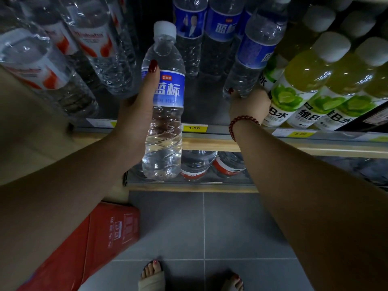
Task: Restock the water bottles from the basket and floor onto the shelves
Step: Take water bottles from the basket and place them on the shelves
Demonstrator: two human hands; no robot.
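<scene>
My left hand [138, 106] grips a clear water bottle [163, 127] with a blue label and white cap, held upright in front of the shelf [210, 131]. My right hand [249, 106] reaches onto the shelf and holds the base of a second blue-label bottle [256, 51], which leans left. More blue-label bottles [220, 28] stand at the back of the same shelf row. An open gap on the shelf lies between my two hands.
Red-and-white label water bottles [90, 43] fill the shelf's left side, yellow-green drink bottles [310, 80] the right. Large jugs [197, 164] sit on the lower shelf. A red package [100, 238] lies on the grey tiled floor by my feet [153, 276].
</scene>
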